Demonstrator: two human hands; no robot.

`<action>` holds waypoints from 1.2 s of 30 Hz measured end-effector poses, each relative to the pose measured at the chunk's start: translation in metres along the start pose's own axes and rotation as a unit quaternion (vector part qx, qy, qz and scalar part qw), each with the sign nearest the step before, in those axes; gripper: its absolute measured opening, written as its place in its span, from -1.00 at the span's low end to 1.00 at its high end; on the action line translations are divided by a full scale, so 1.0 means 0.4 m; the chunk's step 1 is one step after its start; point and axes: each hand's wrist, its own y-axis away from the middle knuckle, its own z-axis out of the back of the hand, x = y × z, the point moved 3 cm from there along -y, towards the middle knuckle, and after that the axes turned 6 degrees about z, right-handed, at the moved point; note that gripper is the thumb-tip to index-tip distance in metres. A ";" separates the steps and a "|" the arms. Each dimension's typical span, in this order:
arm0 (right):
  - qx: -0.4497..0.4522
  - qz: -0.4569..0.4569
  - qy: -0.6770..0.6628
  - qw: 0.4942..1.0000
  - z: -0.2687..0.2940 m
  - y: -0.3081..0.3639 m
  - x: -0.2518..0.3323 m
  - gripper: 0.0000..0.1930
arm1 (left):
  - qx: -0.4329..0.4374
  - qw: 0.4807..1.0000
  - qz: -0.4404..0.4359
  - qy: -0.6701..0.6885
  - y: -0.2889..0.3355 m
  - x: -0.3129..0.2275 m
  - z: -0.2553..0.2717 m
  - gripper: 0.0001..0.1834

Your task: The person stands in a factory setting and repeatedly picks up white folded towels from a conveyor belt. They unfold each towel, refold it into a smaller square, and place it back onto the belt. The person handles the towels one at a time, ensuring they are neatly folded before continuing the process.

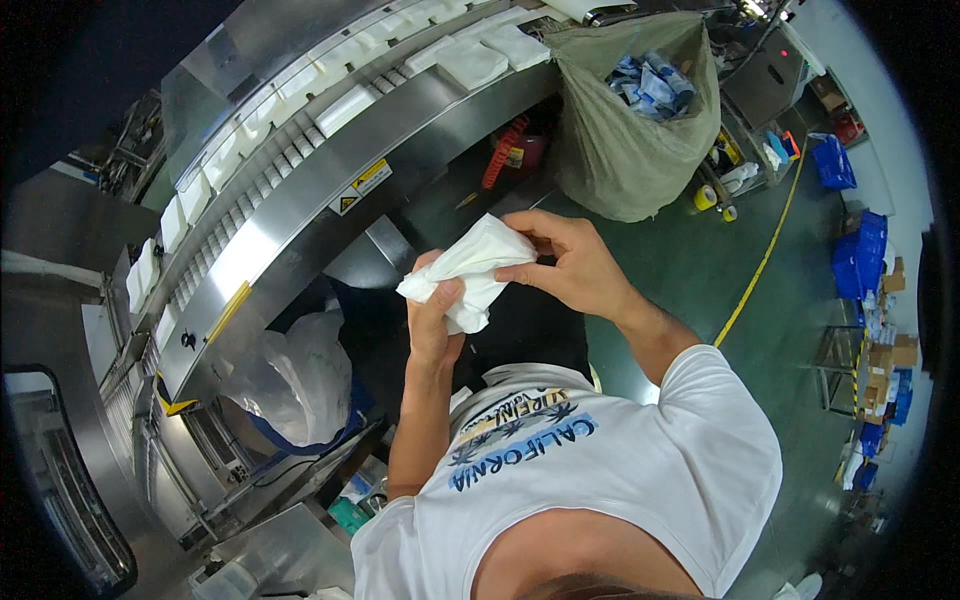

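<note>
In front of my chest I hold a crumpled, folded white tissue (482,255) between both hands. My left hand (432,315) grips its lower left side, the thumb pressed on top. Closed on the upper right corner is my right hand (572,262), thumb and fingers pinching the fold. Whether it is one sheet or several layers I cannot tell. Beyond my hands curves a metal roller conveyor (262,195). Similar white folded pieces (346,109) lie on its rollers, and a few flat white stacks (472,62) rest near its far end.
A large greenish sack (625,165) with blue and white wrappers stands at the far right of the conveyor. At the left hangs a clear plastic bag (305,375) in a blue bin. Yellow tape (762,265) marks the green floor; blue bins (860,255) and cartons line the right wall.
</note>
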 end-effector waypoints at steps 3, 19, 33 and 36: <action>-0.015 0.024 -0.017 0.999 -0.013 -0.008 0.021 -0.62 | -0.003 0.999 -0.025 -0.022 0.003 -0.006 0.012 -0.38; -0.032 -0.122 -0.065 0.990 -0.018 -0.048 -0.103 -0.71 | -0.118 0.986 0.020 -0.117 0.025 -0.056 0.005 -0.41; 0.135 -0.147 -0.172 0.965 -0.035 -0.130 -0.205 -0.63 | -0.091 0.971 0.020 -0.219 -0.019 -0.166 0.092 -0.42; 0.021 -0.136 -0.155 0.978 0.000 -0.225 -0.198 -0.61 | -0.063 0.982 0.004 -0.179 -0.013 -0.179 0.112 -0.46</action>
